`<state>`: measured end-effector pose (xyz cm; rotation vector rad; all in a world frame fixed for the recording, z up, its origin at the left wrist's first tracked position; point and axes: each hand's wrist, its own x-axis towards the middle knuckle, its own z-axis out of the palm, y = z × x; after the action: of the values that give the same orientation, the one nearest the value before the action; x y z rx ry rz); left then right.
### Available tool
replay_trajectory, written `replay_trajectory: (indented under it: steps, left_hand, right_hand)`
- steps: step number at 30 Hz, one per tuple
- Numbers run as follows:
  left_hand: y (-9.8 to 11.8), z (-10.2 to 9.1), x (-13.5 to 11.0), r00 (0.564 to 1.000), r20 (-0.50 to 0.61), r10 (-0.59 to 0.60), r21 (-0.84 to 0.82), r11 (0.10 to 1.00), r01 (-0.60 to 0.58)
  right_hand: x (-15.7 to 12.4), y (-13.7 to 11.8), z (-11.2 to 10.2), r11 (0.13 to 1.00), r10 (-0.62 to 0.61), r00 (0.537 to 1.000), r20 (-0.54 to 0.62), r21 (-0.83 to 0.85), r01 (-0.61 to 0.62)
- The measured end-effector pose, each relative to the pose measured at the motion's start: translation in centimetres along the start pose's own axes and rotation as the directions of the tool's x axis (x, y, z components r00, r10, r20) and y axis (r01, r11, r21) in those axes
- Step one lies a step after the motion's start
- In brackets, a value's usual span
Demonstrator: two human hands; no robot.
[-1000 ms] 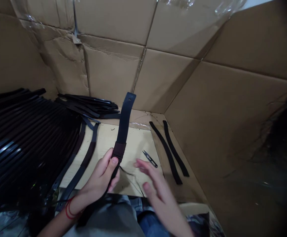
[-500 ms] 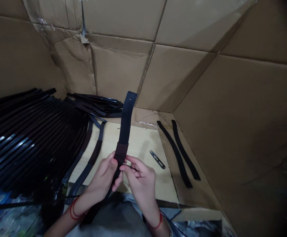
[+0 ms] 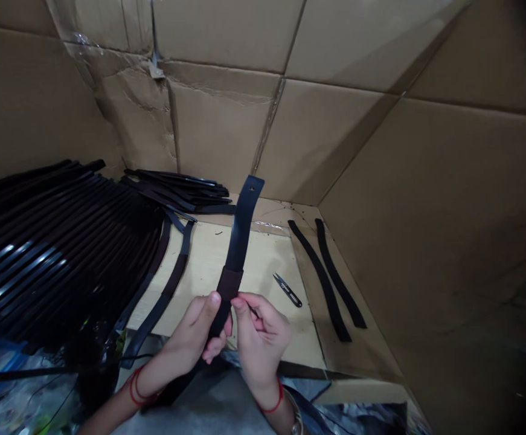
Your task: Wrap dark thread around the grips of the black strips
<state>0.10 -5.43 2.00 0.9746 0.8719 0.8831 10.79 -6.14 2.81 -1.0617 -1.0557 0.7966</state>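
Note:
A dark strap point(image 3: 243, 226) with a small hole near its far end rises from my hands, tilted a little to the right. Around its middle sits a dark brown band point(image 3: 229, 284). My left hand point(image 3: 199, 326) is wrapped round the strap just below the band, thumb on top. My right hand point(image 3: 260, 332) is closed in a pinch, its thumb and finger touching the strap's right side at the band's lower edge. Between the right fingers shows a slim dark thing point(image 3: 253, 312), mostly hidden. The strap's near end passes below my left wrist.
Black thread snips point(image 3: 287, 290) lie on the pale board point(image 3: 263, 254). Two black strips point(image 3: 323, 281) lie to the right. At left stands a large heap of dark straps point(image 3: 63, 254), with another pile point(image 3: 181, 187) behind. One banded strap point(image 3: 172, 290) lies nearer. Cardboard walls point(image 3: 226, 115) enclose the place.
The strap has shifted right and tilted further right. My right thumb has moved up against the band's lower edge, and less of the slim dark thing shows.

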Motion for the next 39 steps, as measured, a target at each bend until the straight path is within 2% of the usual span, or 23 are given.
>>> replay_trajectory:
  steps: [4,11,14,19,21,27,30,32,36,39]
  left_hand:
    - [-0.2,-0.6,0.2,0.999,0.033,-0.026,-0.010,1.000,0.027]
    - [-0.6,-1.1,0.5,0.999,-0.030,-0.022,-0.091,0.996,0.019]
    - [-0.6,-0.7,0.5,0.999,-0.037,-0.040,-0.086,0.996,0.036]
    - [-0.5,0.1,0.3,0.993,-0.074,-0.095,-0.068,0.994,0.090]
    - [-0.4,0.2,0.3,0.991,-0.084,-0.104,-0.047,0.994,0.100]
    - [0.0,-0.7,0.9,0.996,0.085,-0.004,0.026,1.000,0.001]
    - [0.1,-1.0,1.1,0.993,0.109,0.046,0.028,0.998,-0.050]
    - [0.1,-1.0,1.1,0.995,0.094,0.015,-0.009,1.000,-0.015]
    - [0.0,-0.8,1.1,0.987,0.110,-0.117,-0.102,0.986,0.129]
    - [0.0,-0.8,1.1,0.983,0.131,-0.130,-0.097,0.985,0.143]
  right_hand:
    - [0.4,-0.5,0.1,1.000,0.025,1.000,0.000,0.004,-0.025]
    - [1.2,-0.8,-0.2,0.982,0.174,0.969,0.173,0.036,-0.183]
    - [1.0,-0.5,-0.1,0.979,0.191,0.971,0.144,0.046,-0.199]
    - [0.3,0.1,0.4,0.980,0.189,0.982,-0.008,0.067,-0.188]
    - [0.3,0.1,0.4,0.979,0.191,0.981,-0.013,0.075,-0.190]
    - [1.1,0.0,0.0,0.979,0.186,0.979,0.080,0.072,-0.192]
    - [1.5,-0.1,-0.3,0.984,0.161,0.983,0.087,0.060,-0.166]
    - [1.5,-0.2,-0.5,0.987,0.152,0.985,0.078,0.043,-0.156]
    - [1.0,-0.5,-0.5,0.987,0.154,0.984,0.089,0.037,-0.158]
    - [0.8,-0.7,-0.3,0.984,0.168,0.983,0.076,0.054,-0.172]
